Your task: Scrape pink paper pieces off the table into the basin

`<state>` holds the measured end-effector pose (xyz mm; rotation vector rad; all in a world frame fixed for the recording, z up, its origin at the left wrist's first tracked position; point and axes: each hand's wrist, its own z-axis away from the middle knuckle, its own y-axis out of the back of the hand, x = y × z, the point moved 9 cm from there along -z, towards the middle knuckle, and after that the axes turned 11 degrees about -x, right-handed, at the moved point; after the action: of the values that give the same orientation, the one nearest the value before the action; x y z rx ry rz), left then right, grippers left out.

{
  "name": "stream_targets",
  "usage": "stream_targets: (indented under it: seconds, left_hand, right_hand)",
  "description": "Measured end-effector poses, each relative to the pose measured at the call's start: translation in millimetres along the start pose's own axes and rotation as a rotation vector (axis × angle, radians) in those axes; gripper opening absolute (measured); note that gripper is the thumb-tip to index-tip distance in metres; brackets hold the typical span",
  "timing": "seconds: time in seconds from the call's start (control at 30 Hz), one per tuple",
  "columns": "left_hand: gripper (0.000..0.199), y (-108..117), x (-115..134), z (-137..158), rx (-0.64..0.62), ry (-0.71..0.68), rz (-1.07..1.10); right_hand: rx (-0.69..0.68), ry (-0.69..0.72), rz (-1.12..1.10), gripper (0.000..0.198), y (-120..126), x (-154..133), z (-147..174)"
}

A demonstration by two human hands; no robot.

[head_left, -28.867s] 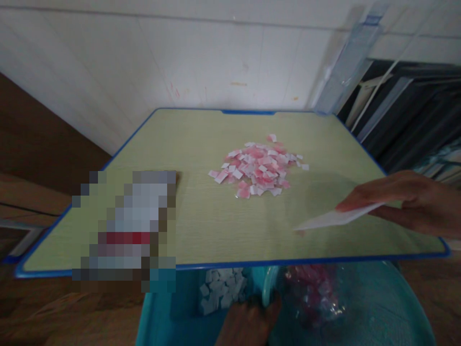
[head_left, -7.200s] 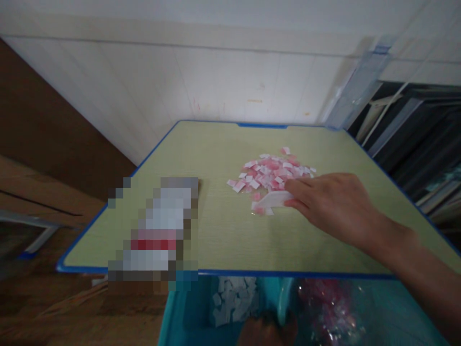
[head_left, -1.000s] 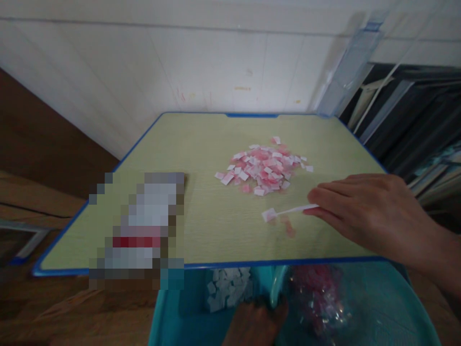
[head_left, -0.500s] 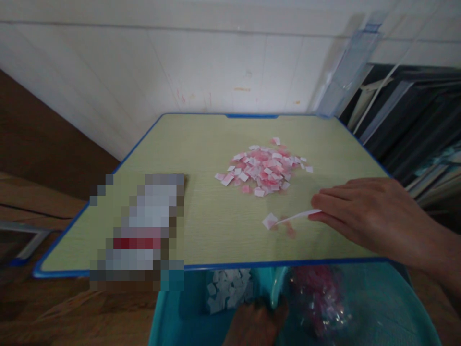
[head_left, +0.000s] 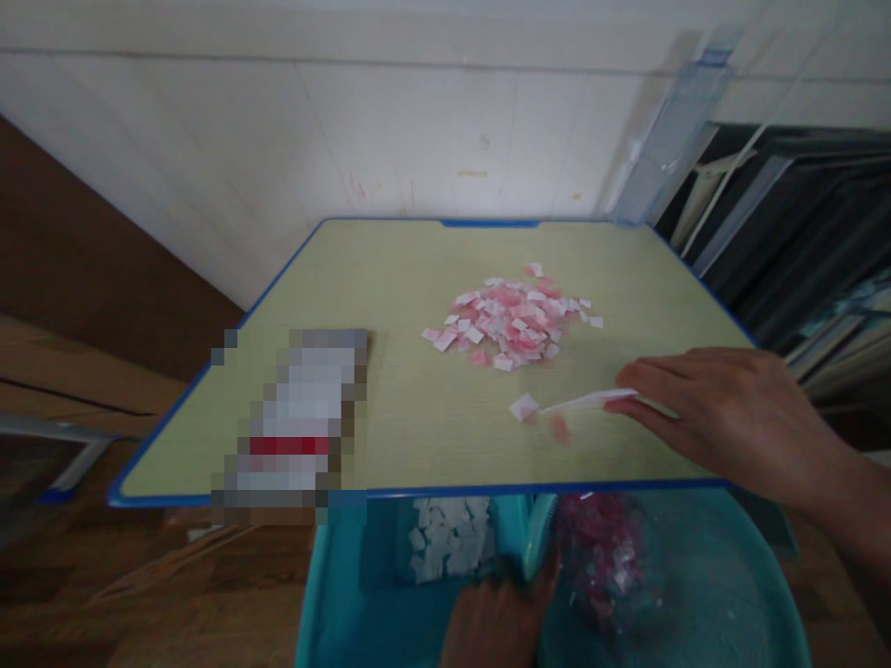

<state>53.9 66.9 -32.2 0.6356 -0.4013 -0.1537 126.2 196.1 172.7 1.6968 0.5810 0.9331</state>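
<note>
Card (head_left: 590, 401) is being pinched at its right end by right hand (head_left: 728, 417) over the board (head_left: 432, 445), tip just beside a square (head_left: 524, 406); being judged light, bendy, creasable, so best gripped there (left hand (head_left: 497, 617) sitting by the teal rim (head_left: 537, 538), grip can't be told); vs 7 s ago, being held farther from the pile (head_left: 511, 320)

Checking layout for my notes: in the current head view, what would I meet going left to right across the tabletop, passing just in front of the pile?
Pixelated object → small pale square → thin white piece → right hand holding that piece.
</note>
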Motion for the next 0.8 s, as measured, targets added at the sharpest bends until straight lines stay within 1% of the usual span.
stream_targets:
  seconds: [0.1, 0.2, 0.33, 0.5, 0.63, 0.73, 0.8]
  left_hand:
    - [0.078, -2, 2, 3, 0.002, 0.027, -0.051]
    - [0.082, -5, 2, 7, 0.01, 0.037, -0.087]
    - [0.082, -10, 2, 10, 0.05, 0.034, -0.129]
    - [0.077, -14, 3, 13, 0.061, 0.038, -0.129]
    - [0.065, -6, 3, 18, 0.062, 0.064, -0.056]
    - [0.056, 0, 2, 21, 0.062, 0.055, 0.001]
    - [0.058, -1, 1, 21, 0.032, 0.032, 0.054]
  right_hand:
    - [0.05, -0.02, 0.026, 0.024, 4, 1, 6]
    - [0.07, -0.049, 0.022, 0.026, 5, 3, 13]
    - [0.069, -0.1, 0.008, 0.024, 2, 6, 20]
    - [0.103, -0.141, 0.015, 0.026, 1, 9, 25]
    - [0.099, -0.108, 0.027, 0.025, 1, 4, 22]
    - [0.064, -0.032, 0.012, 0.023, 2, -7, 14]
    - [0.036, 0.014, -0.003, 0.021, 2, -14, 8]
